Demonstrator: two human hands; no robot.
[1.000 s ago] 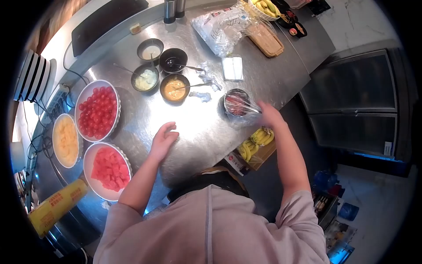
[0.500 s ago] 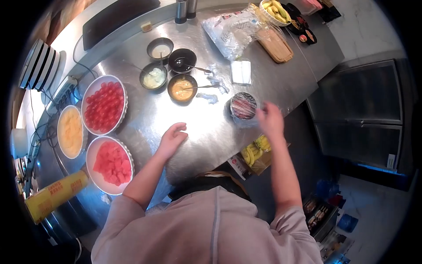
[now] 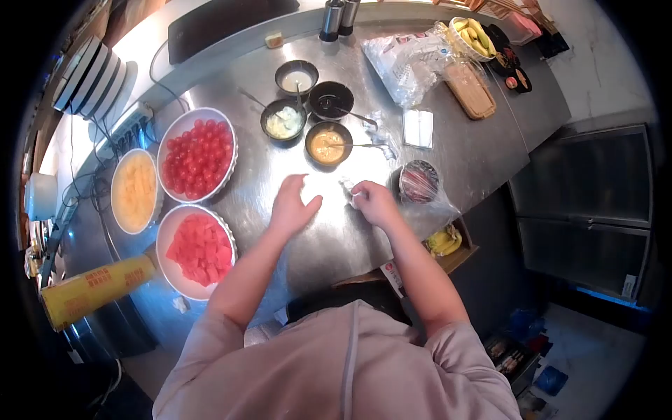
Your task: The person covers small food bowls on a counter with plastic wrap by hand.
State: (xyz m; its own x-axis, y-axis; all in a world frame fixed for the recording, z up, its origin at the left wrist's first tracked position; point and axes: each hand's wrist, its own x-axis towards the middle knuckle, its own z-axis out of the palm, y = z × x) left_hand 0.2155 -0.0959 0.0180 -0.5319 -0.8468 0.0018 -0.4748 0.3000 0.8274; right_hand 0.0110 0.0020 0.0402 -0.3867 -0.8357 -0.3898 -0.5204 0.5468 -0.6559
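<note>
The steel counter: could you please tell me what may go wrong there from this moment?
The right hand seems to pinch a crumpled scrap near the open bowl of orange sauce; the scrap might drop in. A spoon handle sticks out from that bowl, so a knock could tip it. Loose film around the covered bowl lies beside the right forearm and might snag, dragging the bowl.

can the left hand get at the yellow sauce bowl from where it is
Likely yes: the left hand looks empty, with only bare counter between it and the yellow sauce bowl.
</note>
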